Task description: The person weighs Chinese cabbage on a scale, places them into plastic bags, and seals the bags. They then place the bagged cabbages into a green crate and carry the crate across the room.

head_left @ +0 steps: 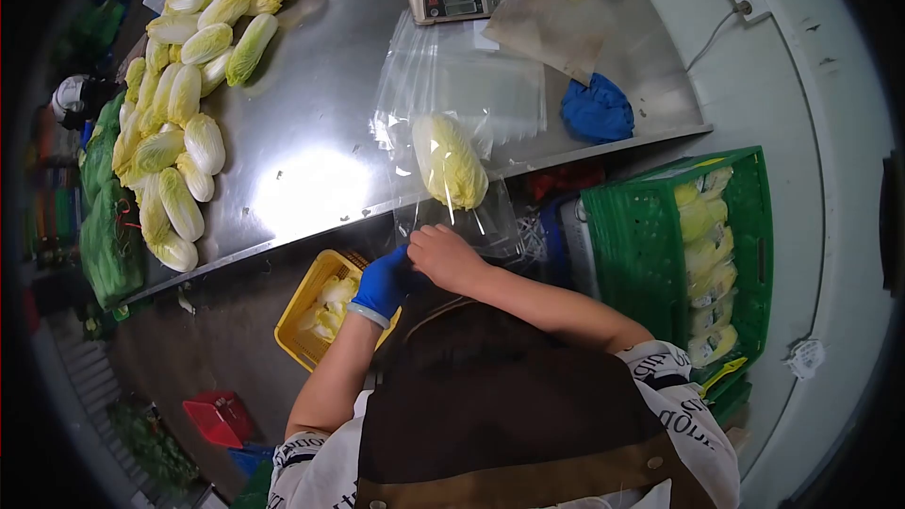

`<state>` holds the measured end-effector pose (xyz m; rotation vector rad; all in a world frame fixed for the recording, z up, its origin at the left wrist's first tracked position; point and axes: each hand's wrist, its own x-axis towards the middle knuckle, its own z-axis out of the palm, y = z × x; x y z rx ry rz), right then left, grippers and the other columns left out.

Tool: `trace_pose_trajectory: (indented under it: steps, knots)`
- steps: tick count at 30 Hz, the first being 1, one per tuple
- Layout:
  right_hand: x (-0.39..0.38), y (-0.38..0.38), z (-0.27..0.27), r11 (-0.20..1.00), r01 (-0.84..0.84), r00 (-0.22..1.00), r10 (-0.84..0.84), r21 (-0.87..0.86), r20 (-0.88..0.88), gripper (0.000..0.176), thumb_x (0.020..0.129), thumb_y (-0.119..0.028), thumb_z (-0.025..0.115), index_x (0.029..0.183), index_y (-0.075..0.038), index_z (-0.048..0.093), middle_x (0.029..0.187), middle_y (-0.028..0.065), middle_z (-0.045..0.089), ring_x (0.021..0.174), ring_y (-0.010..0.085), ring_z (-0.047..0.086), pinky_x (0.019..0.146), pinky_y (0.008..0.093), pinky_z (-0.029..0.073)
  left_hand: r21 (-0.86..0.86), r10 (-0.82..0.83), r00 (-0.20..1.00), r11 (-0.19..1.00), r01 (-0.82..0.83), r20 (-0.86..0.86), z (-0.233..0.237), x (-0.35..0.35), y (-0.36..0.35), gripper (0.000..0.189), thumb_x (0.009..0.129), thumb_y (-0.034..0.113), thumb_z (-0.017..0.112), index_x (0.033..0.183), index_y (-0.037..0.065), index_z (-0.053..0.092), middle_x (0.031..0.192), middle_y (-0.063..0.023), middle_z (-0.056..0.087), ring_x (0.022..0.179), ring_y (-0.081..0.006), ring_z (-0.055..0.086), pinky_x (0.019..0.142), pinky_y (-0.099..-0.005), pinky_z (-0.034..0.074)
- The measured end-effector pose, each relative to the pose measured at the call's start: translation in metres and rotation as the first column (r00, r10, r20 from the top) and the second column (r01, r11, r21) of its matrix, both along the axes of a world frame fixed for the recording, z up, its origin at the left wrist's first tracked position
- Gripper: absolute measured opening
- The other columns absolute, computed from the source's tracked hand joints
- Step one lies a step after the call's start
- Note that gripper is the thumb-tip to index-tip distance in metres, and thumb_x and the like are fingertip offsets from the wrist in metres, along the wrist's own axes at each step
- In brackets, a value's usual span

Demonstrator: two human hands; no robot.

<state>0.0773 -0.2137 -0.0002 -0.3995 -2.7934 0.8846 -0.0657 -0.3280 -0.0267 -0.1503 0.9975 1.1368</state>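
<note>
The left hand [382, 283], in a blue glove, and the bare right hand [445, 254] meet at the near edge of the steel desk [311, 132]. Both have their fingers closed on the open end of a clear plastic bag [476, 221]. Inside the bag a napa cabbage [451, 160] lies on the desk edge. Loose cabbages [179, 132] are piled at the left. A green crate [641, 245] with bagged cabbages stands at the right, and a yellow basket [304, 316] is below the left hand.
</note>
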Motion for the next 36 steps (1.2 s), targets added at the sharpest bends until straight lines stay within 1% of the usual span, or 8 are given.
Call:
trace_pose_trajectory:
  steps: [14, 17, 26, 29, 31, 33, 34, 36]
  knots:
    - [-0.003, -0.001, -0.001, 0.998, 0.057, 0.994, -0.055, 0.015, -0.092, 0.017, 0.074, -0.020, 0.066, 0.079, -0.007, 0.056, 0.083, 0.0061, 0.053, 0.086, 0.0232, 0.052, 0.077, 0.0353, 0.041, -0.044, 0.128, 0.980, 0.991, -0.123, 0.149, 0.013, 0.011, 0.001, 0.032, 0.095, 0.027, 0.047, 0.118, 0.006, 0.053, 0.104, -0.0091, 0.061, 0.098, -0.0187, 0.058, 0.088, -0.0362, 0.046]
    - [0.000, -0.001, 0.000, 0.999, 0.042, 0.992, -0.038, 0.033, -0.121, 0.016, 0.075, -0.018, 0.065, 0.079, -0.006, 0.055, 0.084, 0.0069, 0.053, 0.086, 0.0231, 0.052, 0.077, 0.0350, 0.041, 0.194, -0.074, 0.934, 0.970, 0.149, -0.348, 0.008, 0.014, -0.005, 0.032, 0.095, 0.027, 0.048, 0.117, 0.005, 0.053, 0.103, -0.0068, 0.060, 0.092, -0.0163, 0.059, 0.082, -0.0315, 0.048]
    - [0.122, 0.017, -0.001, 0.948, -0.283, 0.954, 0.263, 0.142, 0.145, 0.009, 0.079, -0.016, 0.052, 0.078, -0.007, 0.055, 0.087, 0.0059, 0.054, 0.088, 0.0219, 0.052, 0.079, 0.0333, 0.040, -0.029, -0.228, 0.845, 0.969, 0.245, -0.484, 0.020, 0.001, 0.007, 0.035, 0.094, 0.021, 0.042, 0.111, -0.004, 0.059, 0.102, -0.0130, 0.066, 0.095, -0.0193, 0.061, 0.088, -0.0292, 0.045]
    - [0.280, -0.023, -0.103, 0.759, -0.649, 0.358, 0.354, -0.042, 0.864, 0.023, 0.084, -0.018, 0.050, 0.097, -0.008, 0.065, 0.097, 0.0056, 0.061, 0.094, 0.0193, 0.056, 0.091, 0.0338, 0.040, 0.025, -0.316, 0.839, 0.931, 0.364, -0.443, 0.022, -0.003, -0.003, 0.042, 0.097, 0.026, 0.039, 0.118, -0.006, 0.056, 0.111, -0.0136, 0.064, 0.103, -0.0203, 0.060, 0.095, -0.0311, 0.042]
    - [0.275, -0.011, -0.093, 0.908, -0.385, 0.317, 0.299, -0.167, 0.900, 0.026, 0.085, -0.017, 0.050, 0.105, -0.007, 0.062, 0.101, 0.0086, 0.061, 0.099, 0.0228, 0.056, 0.091, 0.0356, 0.042, 0.018, -0.275, 0.871, 0.951, 0.309, -0.406, 0.014, -0.015, -0.002, 0.043, 0.098, 0.030, 0.039, 0.116, -0.002, 0.060, 0.110, -0.0114, 0.065, 0.106, -0.0177, 0.057, 0.096, -0.0303, 0.040]
    - [0.268, -0.013, -0.074, 0.953, -0.081, 0.250, 0.302, -0.291, 0.920, 0.030, 0.086, -0.015, 0.049, 0.113, -0.006, 0.058, 0.105, 0.0115, 0.060, 0.103, 0.0264, 0.056, 0.091, 0.0374, 0.044, 0.009, -0.207, 0.785, 0.965, 0.261, -0.584, -0.020, -0.043, -0.023, 0.042, 0.097, 0.028, 0.045, 0.126, -0.001, 0.052, 0.122, -0.0130, 0.058, 0.112, -0.0227, 0.055, 0.096, -0.0321, 0.041]
    - [0.265, -0.022, -0.069, 0.935, 0.086, 0.218, 0.320, -0.345, 0.922, 0.033, 0.087, -0.015, 0.049, 0.117, -0.006, 0.057, 0.107, 0.0130, 0.060, 0.105, 0.0282, 0.056, 0.090, 0.0383, 0.045, -0.057, -0.186, 0.372, 0.942, 0.332, -0.909, -0.009, -0.036, -0.019, 0.040, 0.093, 0.023, 0.050, 0.127, 0.001, 0.051, 0.123, -0.0140, 0.057, 0.114, -0.0250, 0.054, 0.097, -0.0336, 0.041]
    - [0.217, 0.014, -0.052, 0.930, 0.292, 0.855, -0.358, 0.223, 0.375, 0.038, 0.077, -0.010, 0.054, 0.114, -0.004, 0.054, 0.114, 0.0117, 0.055, 0.105, 0.0295, 0.054, 0.086, 0.0387, 0.046, -0.198, -0.026, -0.355, 0.867, 0.457, -0.934, 0.016, -0.027, 0.011, 0.043, 0.086, 0.015, 0.057, 0.128, 0.006, 0.051, 0.126, -0.0146, 0.055, 0.117, -0.0281, 0.052, 0.097, -0.0366, 0.041]
